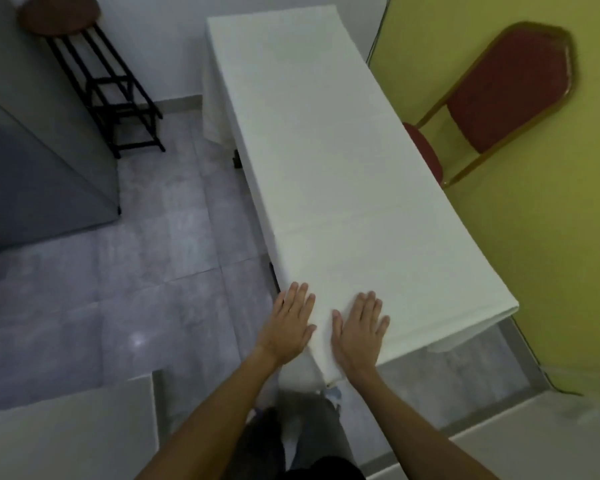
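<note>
Over the long table [237,160], found the white tablecloth [326,150] spread end to end, with hems hanging off each side. Pressed it flat at the near corner with the left hand [290,323] and the right hand [359,329], palms down, fingers straight and nearly together, thumbs out, pinching nothing. Judged it light, soft and limp, prone to sliding and creasing; best gripped at the hanging corner hem. Noted the yellow wall [499,237] and red chair [506,98] close along the right edge; saw open floor [153,271] on the left.
</note>
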`<action>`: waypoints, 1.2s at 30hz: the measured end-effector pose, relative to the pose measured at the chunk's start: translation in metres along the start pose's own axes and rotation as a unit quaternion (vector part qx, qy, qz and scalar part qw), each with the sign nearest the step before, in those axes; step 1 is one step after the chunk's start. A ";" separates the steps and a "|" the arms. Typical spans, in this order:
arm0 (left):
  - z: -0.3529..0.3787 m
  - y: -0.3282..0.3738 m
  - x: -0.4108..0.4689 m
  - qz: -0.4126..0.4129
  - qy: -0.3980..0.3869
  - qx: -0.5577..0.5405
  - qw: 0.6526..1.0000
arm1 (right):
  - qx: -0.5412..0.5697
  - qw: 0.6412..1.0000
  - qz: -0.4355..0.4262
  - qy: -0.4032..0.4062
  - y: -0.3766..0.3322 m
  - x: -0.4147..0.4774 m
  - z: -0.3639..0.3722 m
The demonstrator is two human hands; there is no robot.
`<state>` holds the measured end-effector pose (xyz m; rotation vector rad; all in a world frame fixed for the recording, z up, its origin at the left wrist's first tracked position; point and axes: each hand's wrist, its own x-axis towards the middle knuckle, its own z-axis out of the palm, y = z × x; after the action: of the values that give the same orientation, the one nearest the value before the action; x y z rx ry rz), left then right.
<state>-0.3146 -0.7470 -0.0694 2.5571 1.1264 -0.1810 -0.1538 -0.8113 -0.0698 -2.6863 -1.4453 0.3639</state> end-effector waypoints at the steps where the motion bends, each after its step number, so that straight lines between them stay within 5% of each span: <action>1: -0.005 -0.006 0.003 0.017 -0.012 0.012 1.000 | 0.006 1.000 0.010 0.005 -0.007 -0.005 0.003; 8: -0.032 -0.027 0.032 0.079 -0.086 0.053 0.992 | 0.028 0.996 0.080 0.022 -0.027 -0.005 0.011; 18: -0.052 -0.077 0.084 0.191 -0.070 0.094 0.975 | 0.036 0.982 0.180 0.045 -0.079 0.016 0.022; 27: -0.101 -0.136 0.171 0.316 -0.139 0.170 0.923 | 0.058 0.971 0.208 0.101 -0.143 0.083 0.022; 36: -0.129 -0.183 0.299 0.417 -0.137 0.162 0.884 | 0.093 0.963 0.249 0.049 -0.184 0.166 0.017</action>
<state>-0.2493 -0.3794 -0.0698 2.9201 -0.1742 -0.5145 -0.2196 -0.5722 -0.0837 -2.8272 -0.6534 0.3639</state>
